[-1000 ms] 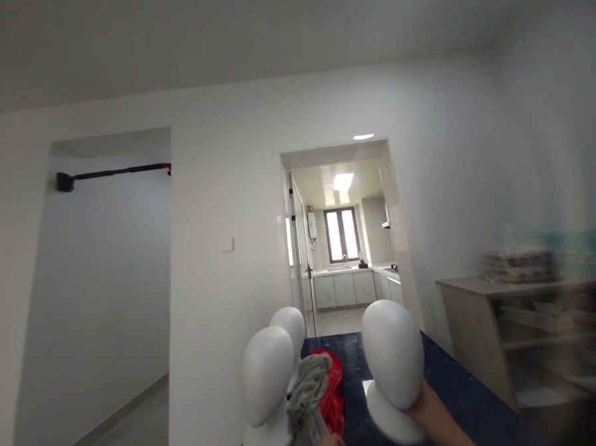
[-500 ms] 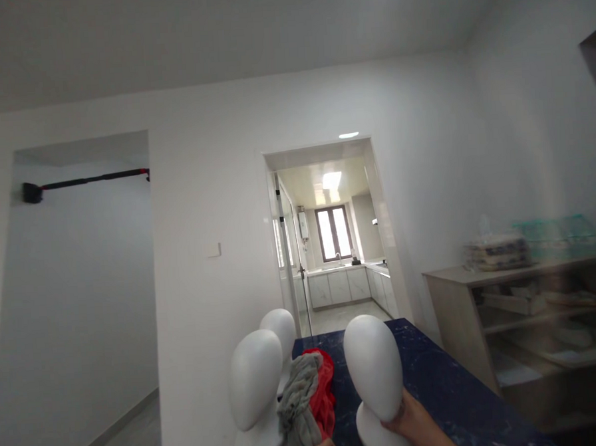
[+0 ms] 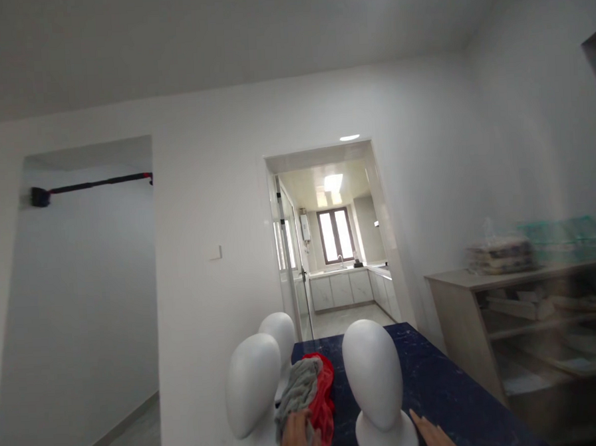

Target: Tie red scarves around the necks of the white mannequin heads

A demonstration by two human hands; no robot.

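Note:
A white foam mannequin head [image 3: 372, 372] stands upright on its round base on the dark blue table, right of the middle. My right hand [image 3: 433, 435] is beside that base, fingers stretched out and apart from it, holding nothing. At the bottom centre my left hand [image 3: 298, 439] is on a crumpled grey cloth [image 3: 299, 386], with some of the fabric between thumb and fingers. A bright red cloth [image 3: 325, 401] lies against the grey one, partly under it. On the left are two more white mannequin heads, a nearer one [image 3: 254, 385] and a farther one [image 3: 278, 334] partly hidden behind it.
The dark blue marbled tabletop [image 3: 446, 388] runs toward a doorway into a kitchen [image 3: 339, 287]. Along the right wall is a wooden shelf unit [image 3: 463, 321] with a packaged stack [image 3: 502, 255] and a green box [image 3: 568, 239] on top. A white wall rises behind the left heads.
My right hand has let go of the right mannequin head's neck and moved down and right. My left hand has moved forward and left onto the grey cloth.

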